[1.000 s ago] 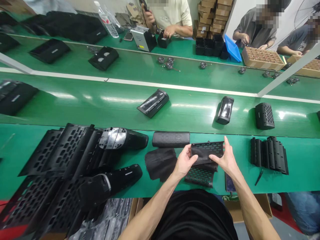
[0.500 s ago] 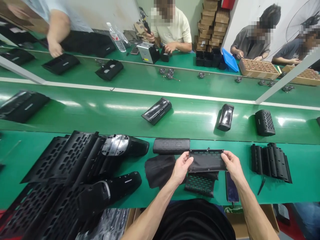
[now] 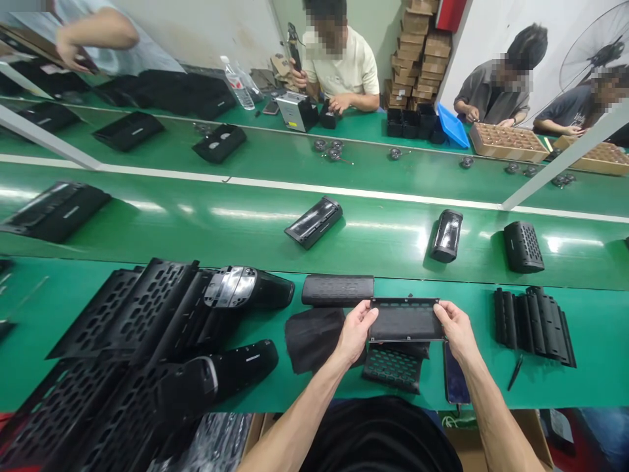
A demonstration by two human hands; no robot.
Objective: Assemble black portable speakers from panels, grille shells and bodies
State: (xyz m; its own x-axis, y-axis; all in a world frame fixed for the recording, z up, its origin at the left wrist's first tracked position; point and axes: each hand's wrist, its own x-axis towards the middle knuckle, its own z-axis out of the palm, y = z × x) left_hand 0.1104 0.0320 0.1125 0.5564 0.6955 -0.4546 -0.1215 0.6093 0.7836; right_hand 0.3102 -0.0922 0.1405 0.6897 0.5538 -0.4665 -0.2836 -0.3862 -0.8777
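My left hand (image 3: 359,330) pinches the left end of a black speaker grille (image 3: 407,321), thumb on top. The right end is gripped by my right hand (image 3: 455,326), also with the thumb on its face. Dark cloth lies across the grille's inner side, and small clips or tabs show along its long edges. Beneath it rests another perforated grille (image 3: 392,368). Black cloth (image 3: 314,337) lies by my left hand, and a closed-looking black grille (image 3: 338,290) sits just beyond. A phone (image 3: 456,375) is partly hidden by my right wrist.
Stacked black grilles (image 3: 122,314) and black housings (image 3: 240,372) fill the bench's left side. More curved panels (image 3: 533,324) and a black pen (image 3: 515,372) lie right. Ahead, speaker housings (image 3: 314,221) stand on a green belt (image 3: 236,226). Several co-workers sit or stand across it.
Both hands keep their hold; the grille has tilted slightly, and fewer holes show through its cloth. At the upper left, a co-worker's hand has left a black housing. The view has shifted slightly.
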